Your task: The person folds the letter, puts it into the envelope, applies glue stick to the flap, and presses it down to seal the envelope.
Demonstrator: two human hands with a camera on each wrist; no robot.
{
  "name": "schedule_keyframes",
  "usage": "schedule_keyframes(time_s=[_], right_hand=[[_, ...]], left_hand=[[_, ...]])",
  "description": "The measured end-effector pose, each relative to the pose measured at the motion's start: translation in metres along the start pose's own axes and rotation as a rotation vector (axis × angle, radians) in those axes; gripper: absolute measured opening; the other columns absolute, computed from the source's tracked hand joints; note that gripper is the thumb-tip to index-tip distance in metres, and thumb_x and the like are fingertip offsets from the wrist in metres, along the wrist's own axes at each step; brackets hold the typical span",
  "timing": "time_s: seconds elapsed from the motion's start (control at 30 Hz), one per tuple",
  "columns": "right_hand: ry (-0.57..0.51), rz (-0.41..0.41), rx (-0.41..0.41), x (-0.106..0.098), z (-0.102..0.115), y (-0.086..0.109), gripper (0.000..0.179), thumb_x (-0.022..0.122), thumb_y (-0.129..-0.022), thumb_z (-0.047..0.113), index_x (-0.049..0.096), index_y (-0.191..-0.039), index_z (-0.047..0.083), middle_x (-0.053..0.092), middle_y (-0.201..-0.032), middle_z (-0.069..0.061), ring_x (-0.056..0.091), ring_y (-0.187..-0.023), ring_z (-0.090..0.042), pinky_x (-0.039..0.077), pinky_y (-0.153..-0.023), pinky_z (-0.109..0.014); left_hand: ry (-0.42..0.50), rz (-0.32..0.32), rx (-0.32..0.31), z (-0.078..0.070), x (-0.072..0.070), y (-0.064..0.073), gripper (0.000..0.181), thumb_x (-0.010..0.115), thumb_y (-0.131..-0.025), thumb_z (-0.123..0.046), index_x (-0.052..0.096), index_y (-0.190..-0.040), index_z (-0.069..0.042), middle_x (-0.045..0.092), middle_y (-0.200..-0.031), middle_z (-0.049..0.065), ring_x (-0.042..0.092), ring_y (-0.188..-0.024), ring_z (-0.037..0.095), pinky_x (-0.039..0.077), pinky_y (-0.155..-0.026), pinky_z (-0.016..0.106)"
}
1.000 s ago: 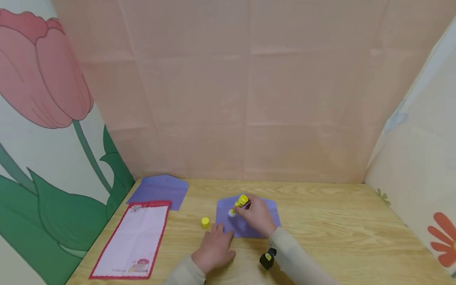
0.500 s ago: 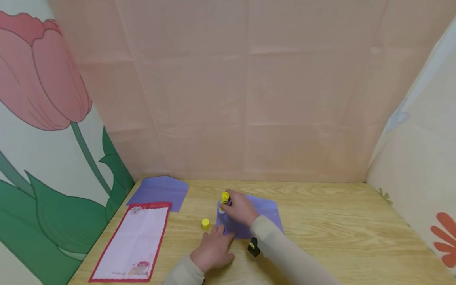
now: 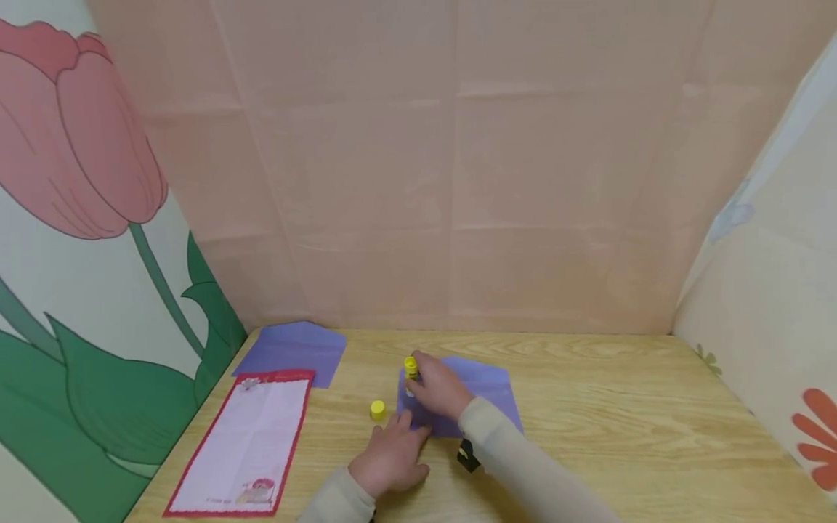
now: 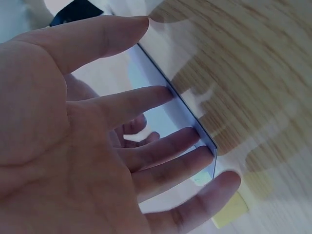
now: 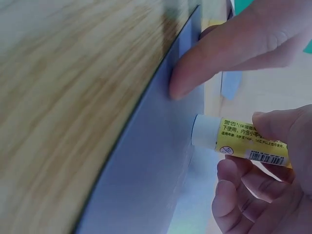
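Note:
A yellow glue stick (image 5: 251,141) is pinched between the thumb and fingers of my right hand (image 3: 439,385). Its white end touches the purple envelope (image 3: 487,392), near the left side, as the right wrist view shows. My left hand (image 3: 392,454) lies with fingers spread, its fingertips (image 4: 197,134) resting on the envelope's near edge at the lower left corner. Just beyond those fingers a yellow cap (image 3: 377,410) stands on the table. The right hand and sleeve cover part of the envelope in the head view.
On the left of the wooden table (image 3: 608,414) lies a white sheet with a red border (image 3: 238,443). It overlaps a second purple envelope (image 3: 294,349) at the back left. A pinkish sheet (image 3: 451,181) hangs behind the table, with patterned walls on both sides.
My right hand has moved left with the glue stick, from the envelope's middle to its left side, and the stick has tipped more upright. My left hand has stayed in place.

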State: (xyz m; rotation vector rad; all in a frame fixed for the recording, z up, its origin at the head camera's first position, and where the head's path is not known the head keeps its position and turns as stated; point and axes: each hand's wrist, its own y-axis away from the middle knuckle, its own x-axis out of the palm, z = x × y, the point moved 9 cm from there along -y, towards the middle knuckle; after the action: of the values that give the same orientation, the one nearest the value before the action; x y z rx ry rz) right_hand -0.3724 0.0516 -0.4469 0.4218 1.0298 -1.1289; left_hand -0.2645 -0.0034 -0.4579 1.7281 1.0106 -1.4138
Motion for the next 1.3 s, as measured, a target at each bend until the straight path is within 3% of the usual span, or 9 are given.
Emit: schedule_keyframes(time_s=[0.37,0.5,0.73,0.93,1.07,1.3], right_hand=[[0.006,-0.027,0.033,-0.012,-0.013,0.017,0.021,0.070,-0.094,0.022,0.056,-0.104,0.010,0.059,-0.087,0.002,0.056,-0.073,-0.014,0.049,-0.061,-0.033],[0.054,-0.014,0.030,-0.012,-0.013,0.019,0.030,0.070,-0.094,0.022,0.058,-0.115,0.005,0.061,-0.091,0.000,0.057,-0.076,-0.014,0.051,-0.064,-0.033],[0.100,-0.024,0.061,-0.018,-0.021,0.026,0.050,0.070,-0.094,0.024,0.053,-0.132,-0.002,0.065,-0.104,-0.008,0.063,-0.087,-0.020,0.055,-0.074,-0.039],[0.076,-0.037,0.083,-0.028,-0.032,0.033,0.025,0.070,-0.093,0.023,0.057,-0.109,0.010,0.056,-0.086,0.002,0.053,-0.071,-0.012,0.048,-0.059,-0.030],[0.054,-0.059,0.080,-0.035,-0.036,0.039,0.019,0.072,-0.092,0.019,0.054,-0.098,0.013,0.053,-0.081,0.004,0.050,-0.069,-0.011,0.045,-0.058,-0.029],[0.044,-0.087,0.132,-0.045,-0.052,0.051,0.020,0.073,-0.091,0.021,0.056,-0.098,0.013,0.055,-0.082,0.003,0.051,-0.071,-0.013,0.045,-0.061,-0.033]], left_hand=[[-0.025,0.005,-0.017,0.000,0.003,-0.002,0.058,0.076,-0.080,-0.036,0.064,-0.134,-0.017,0.057,-0.125,0.014,0.052,-0.123,0.035,0.046,-0.088,0.057],[-0.005,0.019,-0.018,0.000,0.005,-0.002,0.059,0.075,-0.081,-0.036,0.063,-0.136,-0.017,0.055,-0.130,0.016,0.050,-0.126,0.037,0.045,-0.091,0.060],[-0.021,0.014,-0.013,0.000,0.005,-0.001,0.057,0.076,-0.081,-0.036,0.064,-0.133,-0.017,0.056,-0.120,0.014,0.052,-0.121,0.035,0.046,-0.087,0.056],[-0.016,0.022,-0.020,0.001,0.004,-0.001,0.057,0.075,-0.081,-0.036,0.064,-0.134,-0.017,0.056,-0.122,0.014,0.051,-0.121,0.034,0.046,-0.087,0.055],[-0.005,0.043,-0.023,0.001,0.006,-0.001,0.056,0.074,-0.082,-0.035,0.064,-0.134,-0.018,0.055,-0.125,0.014,0.050,-0.122,0.034,0.045,-0.088,0.056],[0.007,0.035,-0.023,0.000,0.005,-0.001,0.057,0.075,-0.082,-0.034,0.063,-0.135,-0.016,0.055,-0.128,0.016,0.049,-0.125,0.035,0.045,-0.090,0.057]])
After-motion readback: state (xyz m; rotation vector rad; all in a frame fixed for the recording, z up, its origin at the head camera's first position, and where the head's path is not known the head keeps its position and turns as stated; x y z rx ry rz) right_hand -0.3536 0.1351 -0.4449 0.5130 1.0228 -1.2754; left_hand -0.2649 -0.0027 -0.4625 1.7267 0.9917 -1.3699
